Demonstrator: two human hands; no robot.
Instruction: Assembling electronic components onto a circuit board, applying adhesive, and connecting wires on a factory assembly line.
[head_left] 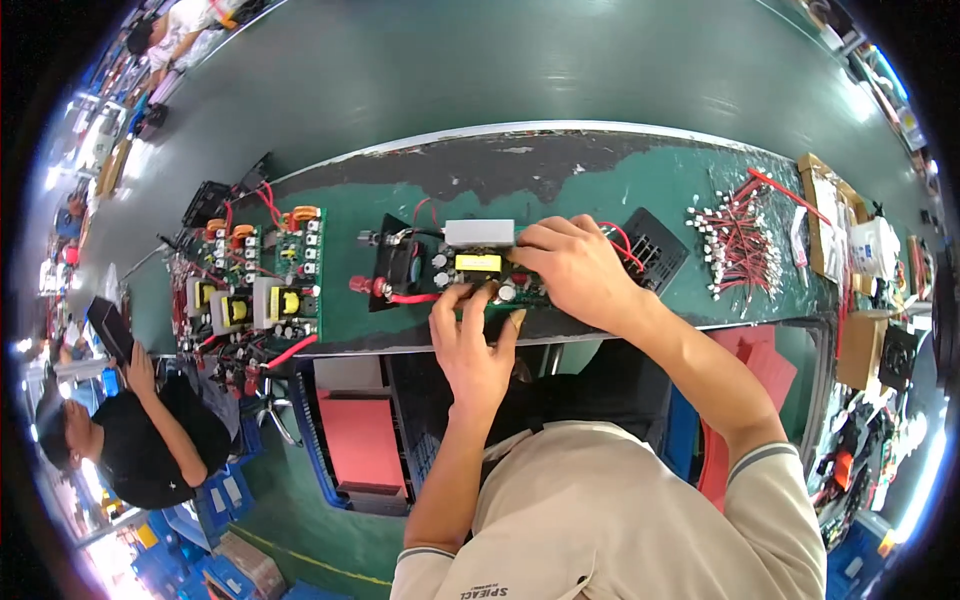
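In front of me on the bench lies a power circuit board [440, 278] with a yellow-wrapped transformer [478, 263] and a long grey metal block [479, 233]. A black end panel [392, 262] with a red and a dark terminal stands at its left end. Red wires lead to a black slotted panel [652, 252] on its right. My left hand [472, 345] grips the board's near edge with bent fingers, below the transformer. My right hand [580, 272] closes over the board's right part, fingers together. The parts under its fingertips are hidden.
Several similar boards [265, 280] stand close together at the left. A pile of red wire leads [738, 245] with white connectors lies at the right, beside cardboard boxes [825, 215]. Below the bench sits a crate with a pink sheet [362, 440]. Another person [150, 440] is at the left.
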